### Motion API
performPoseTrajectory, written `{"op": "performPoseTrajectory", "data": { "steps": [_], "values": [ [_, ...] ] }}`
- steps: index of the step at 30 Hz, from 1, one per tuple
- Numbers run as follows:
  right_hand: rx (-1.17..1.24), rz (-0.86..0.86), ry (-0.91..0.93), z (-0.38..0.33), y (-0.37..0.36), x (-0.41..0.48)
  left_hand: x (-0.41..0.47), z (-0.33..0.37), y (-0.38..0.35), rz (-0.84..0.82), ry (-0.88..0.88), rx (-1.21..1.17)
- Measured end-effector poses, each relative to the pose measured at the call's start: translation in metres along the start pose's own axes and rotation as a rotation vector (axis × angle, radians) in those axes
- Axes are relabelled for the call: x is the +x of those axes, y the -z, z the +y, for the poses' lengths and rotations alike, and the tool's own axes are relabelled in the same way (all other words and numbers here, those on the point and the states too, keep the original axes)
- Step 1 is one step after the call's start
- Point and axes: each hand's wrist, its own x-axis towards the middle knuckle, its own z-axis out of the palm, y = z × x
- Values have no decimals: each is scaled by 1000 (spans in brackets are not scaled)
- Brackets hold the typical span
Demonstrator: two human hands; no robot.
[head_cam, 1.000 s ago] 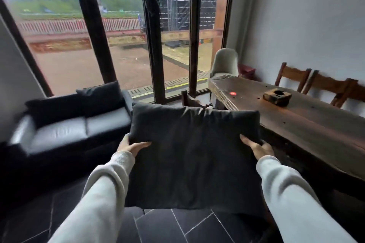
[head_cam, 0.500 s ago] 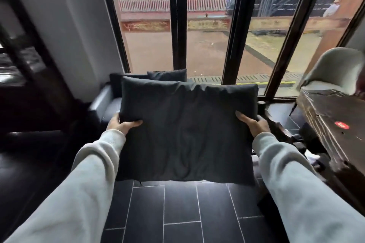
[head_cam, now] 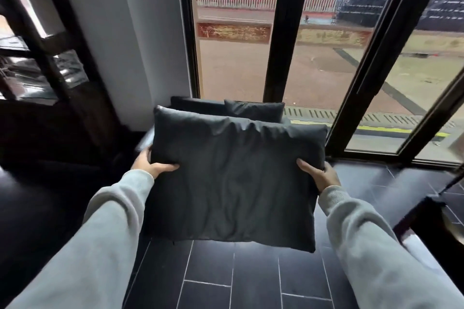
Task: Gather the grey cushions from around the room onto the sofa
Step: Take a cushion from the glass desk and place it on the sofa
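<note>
I hold a large dark grey cushion upright in front of me above the tiled floor. My left hand grips its left edge and my right hand grips its right edge. Behind the cushion's top edge the back of the dark sofa shows below the window. A second grey cushion leans on that sofa. The held cushion hides the sofa's seat.
Tall black-framed windows stand behind the sofa. A white wall and a dark wooden shelf frame are at left. Dark floor tiles lie below. The corner of a dark table juts in at right.
My view has turned left, away from the wooden table, and moved closer to the sofa and window. The cushion stays held in both hands in front of me.
</note>
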Motion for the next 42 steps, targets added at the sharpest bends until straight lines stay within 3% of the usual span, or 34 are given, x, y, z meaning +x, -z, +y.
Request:
{"op": "performPoseTrajectory", "data": {
  "steps": [12,20,26,35,42],
  "values": [
    [-18,-34,13,-48,-190,197,274,13,24,-32,92,-91],
    [-73,-119,-31,-44,-329,389,475,-9,15,-3,233,-15],
    [-40,-169,-19,-48,-440,527,661,-14,9,16,230,-26],
    [27,-204,-63,50,-587,707,917,-126,-1,-75,297,-101],
    [51,-270,-124,146,-686,836,1039,-232,-43,-67,327,-190]
  ]
}}
